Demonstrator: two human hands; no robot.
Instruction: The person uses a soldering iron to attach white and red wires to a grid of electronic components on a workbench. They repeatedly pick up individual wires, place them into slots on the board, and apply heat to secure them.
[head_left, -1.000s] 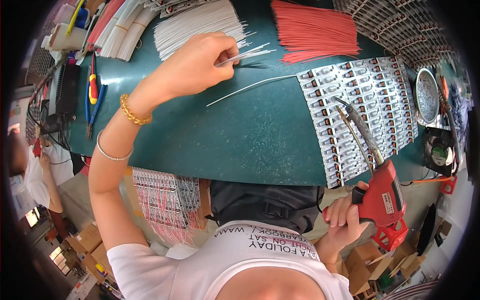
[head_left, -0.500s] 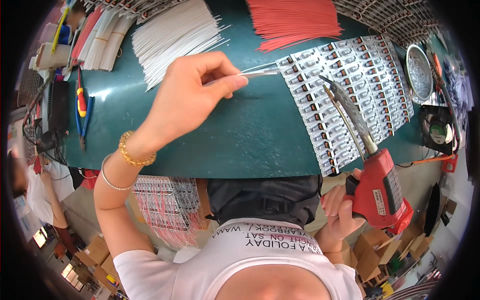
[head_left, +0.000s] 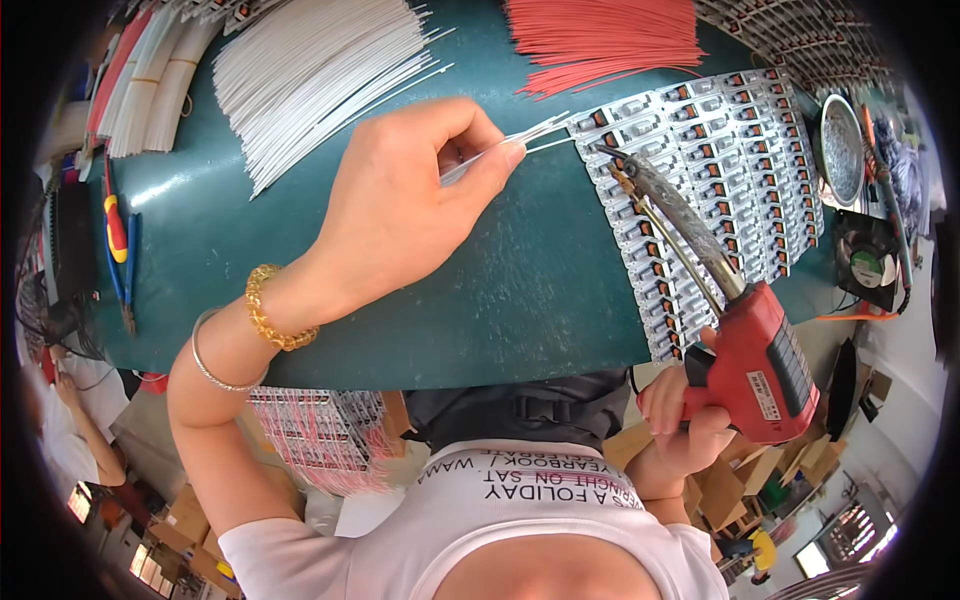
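Pinched between thumb and fingers of my left hand (head_left: 420, 190) are several thin white wires (head_left: 540, 130), their ends pointing right to the corner of a panel of small metal parts (head_left: 690, 190). At least one wire end reaches the panel's upper left edge. My right hand (head_left: 685, 415) is wrapped round the handle of a red soldering gun (head_left: 765, 365). Its long dark tip, with a thin feed tube beside it, hovers above the panel's left columns, close to the wire ends. Whether the tip touches a part, I cannot tell.
White wires (head_left: 320, 75) and red wires (head_left: 605, 40) lie in piles at the back. Pliers and a red-yellow-handled tool (head_left: 115, 230) are at left. A metal bowl (head_left: 842, 150) and a small fan (head_left: 866, 255) stand at right. Wired panels (head_left: 325, 430) hang below the table edge.
The soldering gun's tip has moved left and slightly up, nearer the panel's upper left corner. My left hand has shifted slightly right, with the wires now fanned at the panel edge.
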